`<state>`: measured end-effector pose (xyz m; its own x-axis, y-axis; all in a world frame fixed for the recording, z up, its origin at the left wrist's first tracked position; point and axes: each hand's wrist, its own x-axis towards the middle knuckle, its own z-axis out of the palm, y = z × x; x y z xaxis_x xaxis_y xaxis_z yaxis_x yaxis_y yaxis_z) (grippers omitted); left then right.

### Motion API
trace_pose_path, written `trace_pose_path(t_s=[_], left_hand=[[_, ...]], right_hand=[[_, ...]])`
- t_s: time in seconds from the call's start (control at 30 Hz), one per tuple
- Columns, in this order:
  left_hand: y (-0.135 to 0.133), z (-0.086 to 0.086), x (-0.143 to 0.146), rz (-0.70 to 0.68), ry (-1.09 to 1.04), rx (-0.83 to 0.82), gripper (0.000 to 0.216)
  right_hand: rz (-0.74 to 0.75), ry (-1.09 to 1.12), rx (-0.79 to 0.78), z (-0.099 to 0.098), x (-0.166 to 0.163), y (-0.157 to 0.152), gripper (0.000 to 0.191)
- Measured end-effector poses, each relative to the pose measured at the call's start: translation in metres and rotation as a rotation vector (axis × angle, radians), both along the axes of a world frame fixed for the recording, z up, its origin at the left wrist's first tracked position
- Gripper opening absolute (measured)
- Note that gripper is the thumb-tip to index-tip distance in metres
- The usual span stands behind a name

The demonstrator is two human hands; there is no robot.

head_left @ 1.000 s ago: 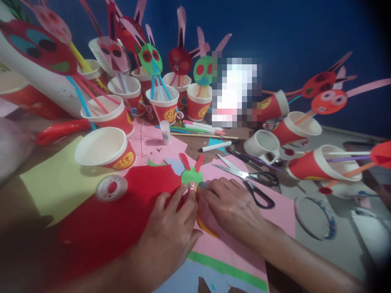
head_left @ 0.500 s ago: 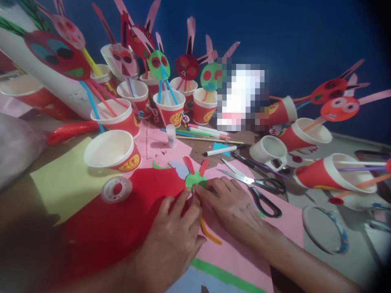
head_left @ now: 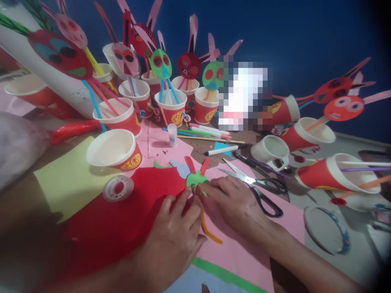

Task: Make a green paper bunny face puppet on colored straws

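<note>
A small green paper head (head_left: 197, 178) with two red paper ears lies face down or up, I cannot tell which, on the pink paper (head_left: 241, 252). My left hand (head_left: 177, 228) presses its fingertips onto the lower edge of the head, holding it down. From the other side, my right hand (head_left: 232, 199) pinches at the same edge, the fingertips of both hands almost meeting. Something small and shiny shows between them, too small to name. An orange pipe cleaner (head_left: 210, 235) trails toward me from under the fingers. Open scissors (head_left: 262, 189) lie beyond my right hand.
A tape roll (head_left: 118, 188) rests on red paper (head_left: 100, 228) at left. Paper cups (head_left: 171, 101) with paper-faced figures stand along the back. Markers (head_left: 210, 132), a white mug (head_left: 270, 151) and a tipped cup (head_left: 339, 173) lie around. A round band (head_left: 328, 230) sits at right.
Both hands stay at the green head with only slight finger shifts. The whole view has moved a little, so things sit slightly further right.
</note>
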<state>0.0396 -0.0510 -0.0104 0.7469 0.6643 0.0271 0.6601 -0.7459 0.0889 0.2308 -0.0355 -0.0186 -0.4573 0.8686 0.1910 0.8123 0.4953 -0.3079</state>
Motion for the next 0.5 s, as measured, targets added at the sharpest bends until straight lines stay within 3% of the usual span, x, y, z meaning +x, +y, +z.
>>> trace_pose_path(t_s=[0.23, 0.37, 0.5], left_hand=[[0.001, -0.001, 0.001, -0.006, -0.005, 0.004, 0.039], [0.001, 0.0, 0.001, -0.005, -0.005, 0.029, 0.038], [0.003, 0.0, 0.003, -0.011, -0.004, 0.019, 0.043]], right_hand=[[0.016, -0.109, -0.001, 0.003, -0.014, -0.003, 0.027], [-0.017, 0.044, -0.072, 0.007, -0.008, -0.002, 0.028], [-0.063, 0.159, -0.046, 0.004, 0.01, -0.004, 0.034]])
